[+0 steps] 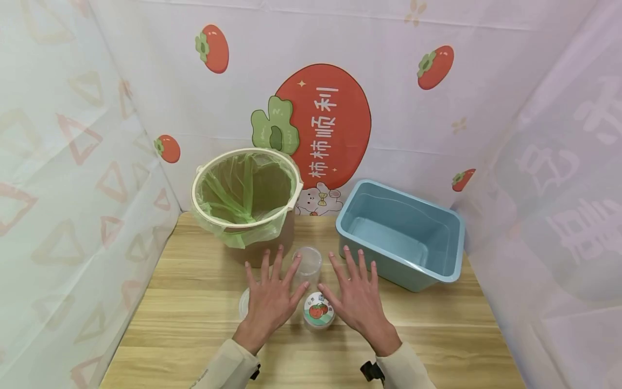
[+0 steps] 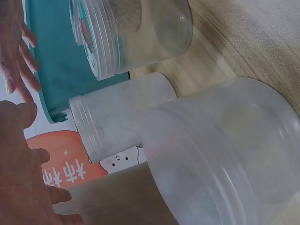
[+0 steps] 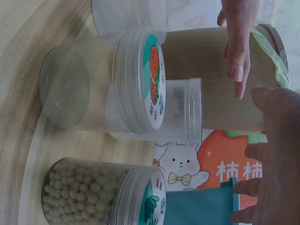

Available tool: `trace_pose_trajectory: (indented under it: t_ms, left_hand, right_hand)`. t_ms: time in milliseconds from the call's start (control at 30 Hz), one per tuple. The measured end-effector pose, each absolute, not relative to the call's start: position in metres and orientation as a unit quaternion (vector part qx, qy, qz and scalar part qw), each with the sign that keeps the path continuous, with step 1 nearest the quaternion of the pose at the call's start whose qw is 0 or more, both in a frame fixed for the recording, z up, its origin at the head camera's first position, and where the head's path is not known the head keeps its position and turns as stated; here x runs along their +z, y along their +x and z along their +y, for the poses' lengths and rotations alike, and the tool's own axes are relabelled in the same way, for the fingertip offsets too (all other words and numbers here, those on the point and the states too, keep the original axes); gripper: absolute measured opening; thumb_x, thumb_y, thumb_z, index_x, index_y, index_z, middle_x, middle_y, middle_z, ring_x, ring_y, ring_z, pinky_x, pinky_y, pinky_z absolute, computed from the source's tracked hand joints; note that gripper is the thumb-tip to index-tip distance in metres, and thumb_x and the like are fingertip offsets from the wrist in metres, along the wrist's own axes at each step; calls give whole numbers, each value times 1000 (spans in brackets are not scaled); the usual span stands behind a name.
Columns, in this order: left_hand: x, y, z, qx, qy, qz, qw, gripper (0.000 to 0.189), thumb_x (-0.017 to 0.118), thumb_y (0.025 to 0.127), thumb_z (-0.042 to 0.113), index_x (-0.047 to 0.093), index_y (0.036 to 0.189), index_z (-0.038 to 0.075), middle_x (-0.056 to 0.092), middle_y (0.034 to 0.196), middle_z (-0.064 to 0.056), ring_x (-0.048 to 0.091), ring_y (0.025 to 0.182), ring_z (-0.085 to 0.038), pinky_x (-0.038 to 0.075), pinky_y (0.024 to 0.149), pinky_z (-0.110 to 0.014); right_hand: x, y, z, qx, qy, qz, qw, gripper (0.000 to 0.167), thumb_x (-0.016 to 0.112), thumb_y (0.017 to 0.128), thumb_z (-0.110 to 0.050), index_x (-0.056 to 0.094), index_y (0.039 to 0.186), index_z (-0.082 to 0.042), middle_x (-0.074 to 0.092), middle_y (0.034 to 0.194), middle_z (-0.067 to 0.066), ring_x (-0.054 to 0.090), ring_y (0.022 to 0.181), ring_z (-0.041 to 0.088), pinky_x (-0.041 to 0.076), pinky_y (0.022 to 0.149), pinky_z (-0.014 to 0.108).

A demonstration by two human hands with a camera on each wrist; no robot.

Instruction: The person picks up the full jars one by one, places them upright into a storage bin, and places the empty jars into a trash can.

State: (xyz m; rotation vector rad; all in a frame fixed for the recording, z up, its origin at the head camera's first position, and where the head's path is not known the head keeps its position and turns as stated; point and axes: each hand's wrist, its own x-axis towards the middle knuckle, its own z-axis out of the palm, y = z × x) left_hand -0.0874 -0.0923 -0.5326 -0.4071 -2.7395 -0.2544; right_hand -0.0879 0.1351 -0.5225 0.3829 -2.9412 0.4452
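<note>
My left hand (image 1: 269,302) hovers with fingers spread over a clear plastic jar (image 2: 220,154), mostly hidden beneath it in the head view. My right hand (image 1: 361,302) is also spread, palm down, above a lidded jar of small round beige balls (image 3: 77,190), which the hand covers in the head view. Neither hand holds anything. Between the hands stands a lidded clear jar (image 1: 318,312) with a tomato picture on its lid; it looks empty in the right wrist view. Behind it is a lidless clear jar (image 1: 309,262).
A round bin (image 1: 264,246) lined with a green bag (image 1: 248,189) stands at the back left. A blue rectangular tub (image 1: 384,265) sits at the back right. Printed cloth walls (image 1: 389,108) enclose the wooden table (image 1: 184,324) at the back and sides.
</note>
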Motion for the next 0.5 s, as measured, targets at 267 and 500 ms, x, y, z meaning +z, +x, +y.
trace_pose_trajectory:
  t_ms: [267, 500]
  left_hand:
    - [-527, -87, -83, -91, -139, -979, 122, 64, 56, 107, 58, 50, 164, 30, 39, 174, -19, 36, 159, -52, 29, 117, -87]
    - [-525, -86, -80, -89, -147, -978, 117, 65, 56, 107, 59, 50, 165, 30, 39, 174, -19, 37, 159, -51, 31, 119, -83]
  right_hand:
    - [-521, -84, 143, 157, 122, -977, 76, 80, 63, 102, -64, 43, 169, -25, 30, 179, 18, 21, 166, 52, 21, 127, 79]
    - [-520, -82, 149, 156, 116, -978, 81, 80, 63, 102, -64, 43, 169, -26, 29, 179, 16, 23, 165, 51, 23, 127, 79]
